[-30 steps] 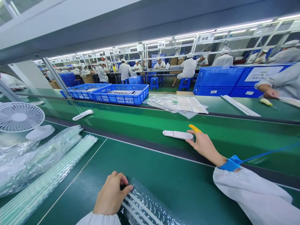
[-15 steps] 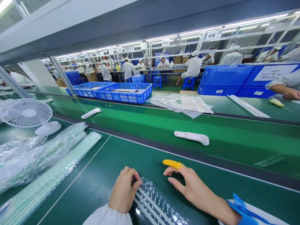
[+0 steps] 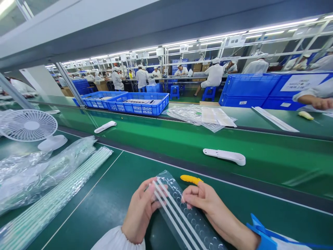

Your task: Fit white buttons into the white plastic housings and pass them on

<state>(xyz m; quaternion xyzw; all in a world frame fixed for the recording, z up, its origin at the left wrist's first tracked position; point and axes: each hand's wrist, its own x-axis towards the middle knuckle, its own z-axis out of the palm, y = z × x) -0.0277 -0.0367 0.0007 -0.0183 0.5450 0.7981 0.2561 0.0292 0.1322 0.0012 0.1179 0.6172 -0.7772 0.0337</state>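
Observation:
A clear bubble-wrap bag (image 3: 182, 211) with several thin white strips inside slants up from the bottom edge of the view. My left hand (image 3: 142, 208) grips its upper left edge, thumb on top and fingers behind the plastic. At the bag's right edge, the thumb and bent fingers of my right hand (image 3: 205, 199) pinch the plastic. The index finger there wears a yellow finger cot (image 3: 191, 179) and points out to the left. A blue band (image 3: 260, 232) circles the right wrist. The lower end of the bag is cut off by the frame.
White handle-shaped parts (image 3: 225, 156) lie on the green belt (image 3: 161, 135) ahead. To the left are a bundle of pale strips (image 3: 65, 187), plastic bags (image 3: 52, 166) and a white fan (image 3: 32, 125). Blue crates (image 3: 145, 104) stand beyond, and a co-worker's hand (image 3: 322, 103) shows at right.
My left hand has raised the bag's upper end and shifted its grip. My right hand has closed from an open pose onto the bag's edge. The white parts on the belt have moved right.

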